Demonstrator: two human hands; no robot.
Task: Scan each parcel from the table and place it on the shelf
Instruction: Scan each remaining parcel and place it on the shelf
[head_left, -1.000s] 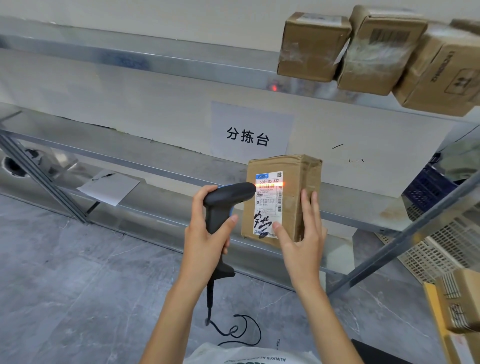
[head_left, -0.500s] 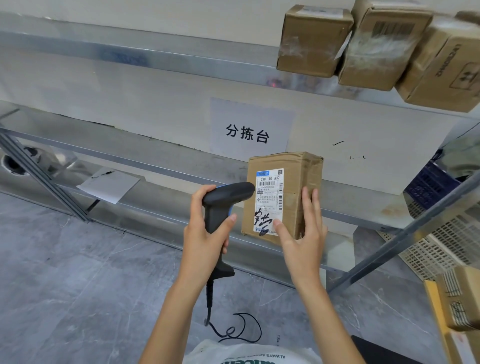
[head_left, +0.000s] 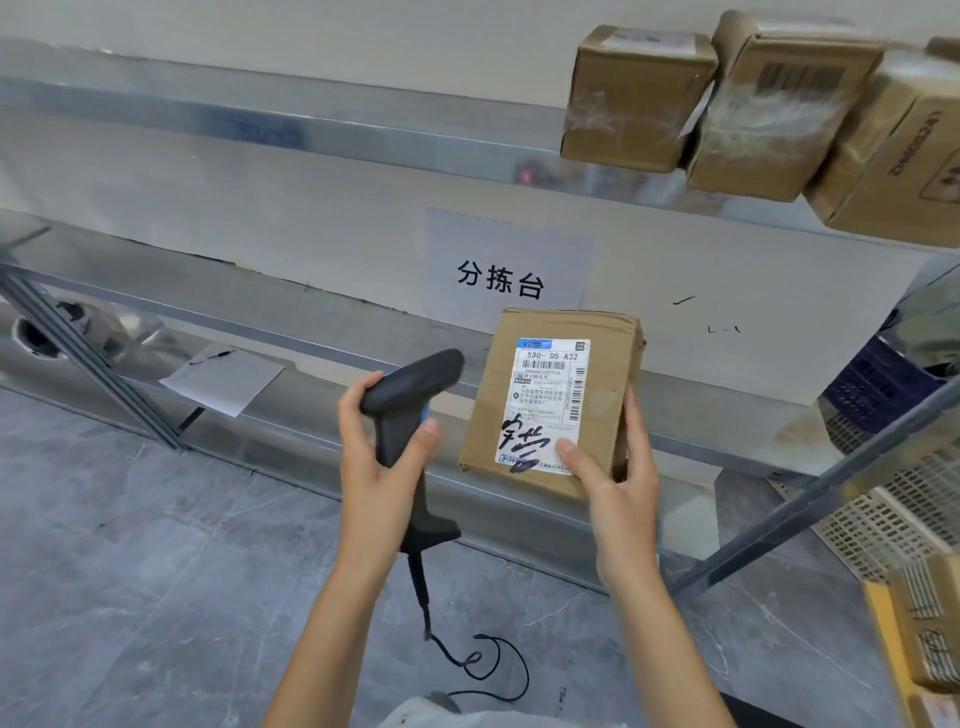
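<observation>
Right hand (head_left: 618, 483) grips brown cardboard parcel w/ white label (head_left: 550, 400), held upright mid-air in front of metal shelf (head_left: 322, 140). Left hand (head_left: 379, 462) curled round black corded scanner (head_left: 410, 415), pointed at label; no beam visible. Three taped brown boxes (head_left: 753, 104) sit on shelf, far right. Prob. next: shelve this one.

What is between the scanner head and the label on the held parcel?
Nothing: in the head view the scanner faces the parcel label across open air.
</observation>
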